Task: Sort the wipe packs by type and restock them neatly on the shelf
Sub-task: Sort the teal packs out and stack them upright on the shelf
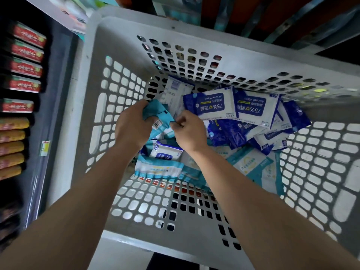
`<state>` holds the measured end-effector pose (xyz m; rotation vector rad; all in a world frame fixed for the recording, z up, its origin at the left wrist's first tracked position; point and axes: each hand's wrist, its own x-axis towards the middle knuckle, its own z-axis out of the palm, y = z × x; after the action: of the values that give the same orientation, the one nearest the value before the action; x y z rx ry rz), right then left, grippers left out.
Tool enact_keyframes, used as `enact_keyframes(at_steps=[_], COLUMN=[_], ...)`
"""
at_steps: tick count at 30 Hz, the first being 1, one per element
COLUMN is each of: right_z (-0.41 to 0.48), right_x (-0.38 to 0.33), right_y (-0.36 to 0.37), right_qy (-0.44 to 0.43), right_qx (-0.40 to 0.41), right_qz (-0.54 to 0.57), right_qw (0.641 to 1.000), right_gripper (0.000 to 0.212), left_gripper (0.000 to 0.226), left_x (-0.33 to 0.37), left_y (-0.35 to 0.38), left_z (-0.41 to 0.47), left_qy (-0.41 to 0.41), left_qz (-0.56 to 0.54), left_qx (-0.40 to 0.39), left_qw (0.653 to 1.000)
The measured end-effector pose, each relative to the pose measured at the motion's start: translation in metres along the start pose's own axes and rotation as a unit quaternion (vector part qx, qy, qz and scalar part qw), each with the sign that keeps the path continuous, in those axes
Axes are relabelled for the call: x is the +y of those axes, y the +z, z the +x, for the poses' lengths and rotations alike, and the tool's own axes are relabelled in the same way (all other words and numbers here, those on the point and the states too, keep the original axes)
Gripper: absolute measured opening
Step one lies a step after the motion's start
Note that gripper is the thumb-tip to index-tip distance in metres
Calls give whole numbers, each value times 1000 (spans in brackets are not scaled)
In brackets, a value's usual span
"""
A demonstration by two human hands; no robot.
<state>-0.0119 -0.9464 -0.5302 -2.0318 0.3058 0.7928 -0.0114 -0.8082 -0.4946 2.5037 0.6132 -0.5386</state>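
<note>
Both the left hand [132, 131] and right hand [190, 131] grasp one teal wipe pack [155, 114]. Blue alcohol wipe packs [214, 106] lie mixed with teal ones in the basket [120, 36]; sorting seems barely begun.

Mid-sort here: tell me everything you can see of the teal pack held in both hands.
The teal-and-white soft plastic wipe pack looks crumpled and bent, with a white barcode label facing up. The left hand grips its far left end; the right hand pinches its right edge. It is held above the pile of other packs inside the white perforated plastic basket. Its front print is hidden.
</note>
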Motion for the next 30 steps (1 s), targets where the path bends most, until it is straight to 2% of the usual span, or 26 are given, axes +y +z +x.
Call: enact_keyframes(at_steps=[2, 5, 8, 11, 13, 17, 22, 24, 27, 30], right_z=[-10, -23, -33, -38, -32, -8, 9, 7, -8, -29], right_x=[4, 13, 21, 23, 24, 31, 27, 27, 19, 14], right_y=[-9, -30, -46, -51, -45, -16, -5, -7, -15, -42], right_qy=[-13, 19, 47, 68, 84, 92, 108, 92, 51, 6], right_qx=[11, -14, -82, -118, -122, -105, -69, -79, -65, -9], right_qz=[36, 69, 27, 28, 37, 24, -52, -60, -1, 23], right_qw=[999, 997, 995, 990, 988, 990, 990, 991, 997, 1000], right_gripper=[3, 27, 33, 43, 42, 42, 53, 44, 29, 29], left_gripper=[20, 20, 16, 10, 5, 9, 3, 3, 5, 8], left_x=[5, 16, 28, 37, 38, 28, 9, 6, 10, 24], left_y=[-4, -6, -3, 2, 2, 1, 1, 0, 0, 3], left_z=[-5, -14, -19, -23, -26, -31, -30, -29, -32, -43], left_qy=[-4, -4, -8, -6, -2, 14, -10, -12, 0, 80], left_qz=[-13, -94, -174, -187, -180, -119, -115, -121, -122, -113], left_qx=[1, 20, 33, 54, 83, 127, 116, 115, 112, 108], left_qw=[1000, 995, 984, 981, 980, 985, 986, 986, 986, 984])
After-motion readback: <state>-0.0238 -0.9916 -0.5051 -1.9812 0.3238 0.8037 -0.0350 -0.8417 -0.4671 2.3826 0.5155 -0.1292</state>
